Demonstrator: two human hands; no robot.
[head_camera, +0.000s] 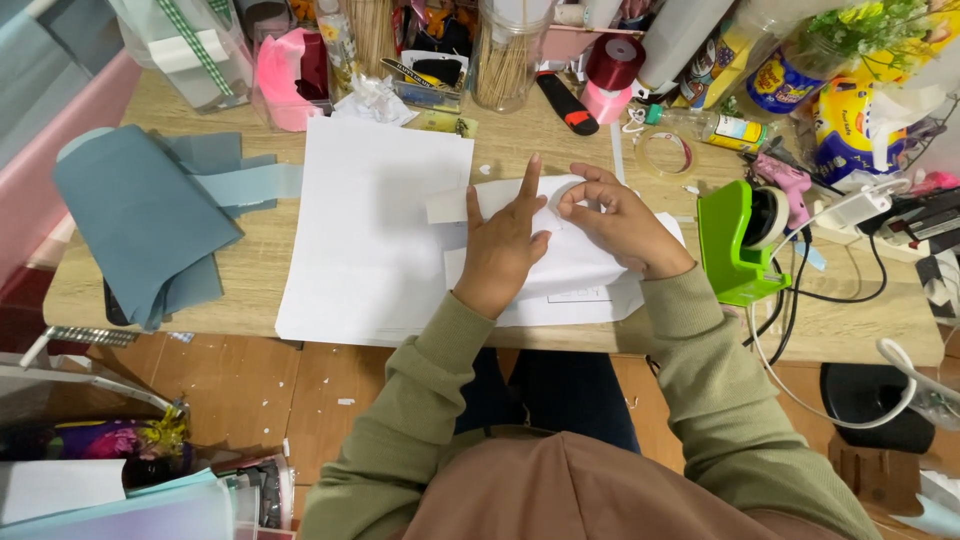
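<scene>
On the one wooden worktop (250, 270) lie one big white sheet (370, 230), one folded blue-grey paper (140, 215), one smaller white folded paper (580, 265) and one green tape dispenser (735, 240), and two clear jars of thin sticks (505, 55) stand at the far edge. The left hand (505, 245) is open and flat, the fingers spread, and it presses the smaller white folded paper near the middle of the worktop. The right hand (615, 220) is half closed, and its fingertips pinch the top edge of the same paper, just beside the left hand.
</scene>
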